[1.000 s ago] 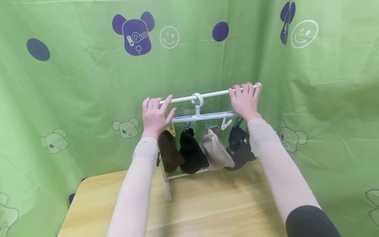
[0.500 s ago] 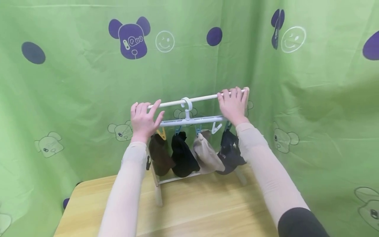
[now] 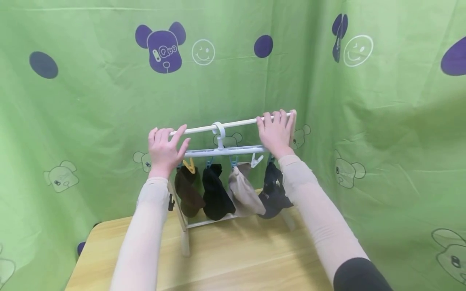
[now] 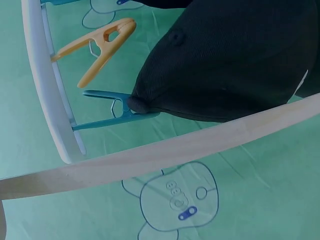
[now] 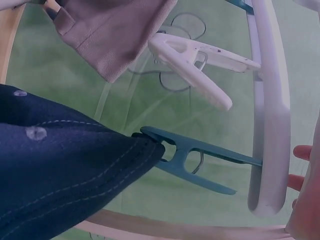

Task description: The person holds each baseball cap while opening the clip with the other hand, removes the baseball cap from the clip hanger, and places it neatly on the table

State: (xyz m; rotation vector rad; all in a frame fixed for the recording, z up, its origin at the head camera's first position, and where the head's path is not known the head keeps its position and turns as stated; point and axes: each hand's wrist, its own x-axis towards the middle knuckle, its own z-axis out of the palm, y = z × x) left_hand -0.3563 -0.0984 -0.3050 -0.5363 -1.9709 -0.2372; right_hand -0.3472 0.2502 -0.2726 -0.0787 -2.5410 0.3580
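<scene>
My left hand (image 3: 163,150) grips the left end of a rack's pale top rod (image 3: 238,123); its index finger and thumb are spread. Near the rod's right end, my right hand (image 3: 276,133) curls its fingers over it. Between them, a white clip hanger (image 3: 225,151) hangs by its hook. Below hang a brown cap (image 3: 189,198), a black cap (image 3: 217,196), a beige cap (image 3: 245,192) and a dark navy cap (image 3: 273,196). A teal clip (image 5: 185,160) pinches the navy cap. The yellow clip (image 4: 102,47) and white clip (image 5: 185,57) hold nothing.
The rack's left foot (image 3: 185,244) stands on a wooden table (image 3: 233,266). Its lower bar (image 3: 211,221) runs beneath the caps. Green printed curtains (image 3: 102,105) enclose the table at the back and sides.
Both hands and the rack, with the hanger and caps on it, have moved left over the table and slightly nearer. The view has also shifted a little. The grip looks the same.
</scene>
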